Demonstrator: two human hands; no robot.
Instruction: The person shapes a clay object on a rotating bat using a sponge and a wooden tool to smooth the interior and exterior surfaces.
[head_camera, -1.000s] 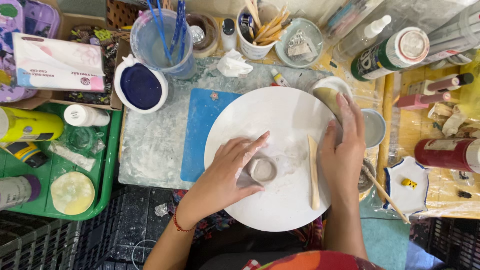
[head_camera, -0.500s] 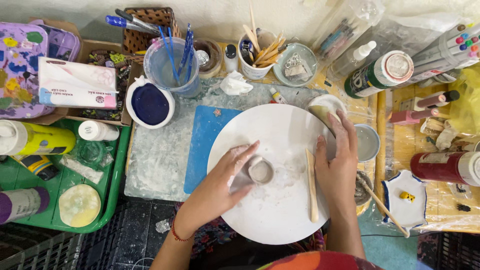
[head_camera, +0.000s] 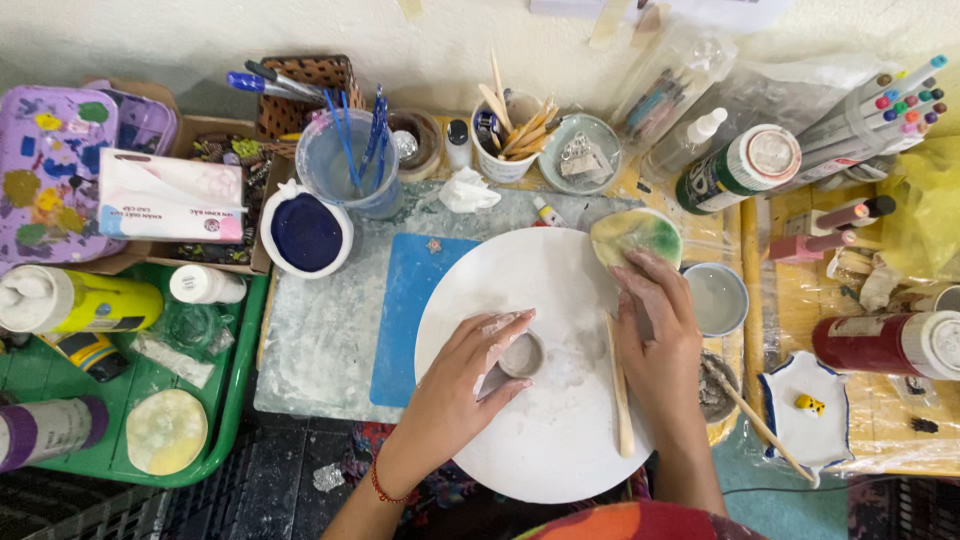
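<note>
Fingers (head_camera: 500, 335) of the left hand (head_camera: 455, 395), dusted white, curl narrowly around a small round grey clay cup (head_camera: 522, 354) at the middle of the frame, thumb below it and fingertips against its upper left rim. That cup stands on a large round white board (head_camera: 540, 450), which lies on the pale smeared worktop (head_camera: 320, 350). To the right, the right hand (head_camera: 662, 345) lies flat on the board's edge with its fingers loosely together and stretched up toward a round yellow-green sponge (head_camera: 636, 236); the fingertips touch the sponge's lower side, holding nothing. Between the two hands a slim wooden modelling stick (head_camera: 620, 385) lies lengthwise on the board, just beside the right hand.

Left of the board a blue rectangular mat (head_camera: 405, 320) shows from under it. Right of the right hand sits a small pale blue bowl (head_camera: 717, 298). Toward the upper left stand a white dish of dark blue paint (head_camera: 307, 232) and a clear plastic cup holding blue brushes (head_camera: 345, 165). Along the top centre a white cup of wooden sticks (head_camera: 508, 135) stands. At the far left a green plastic tray (head_camera: 225, 400) carries a yellow bottle (head_camera: 85, 302). At the right edge lies a red bottle (head_camera: 885, 345), with a white blue-rimmed dish (head_camera: 805, 425) below it.
</note>
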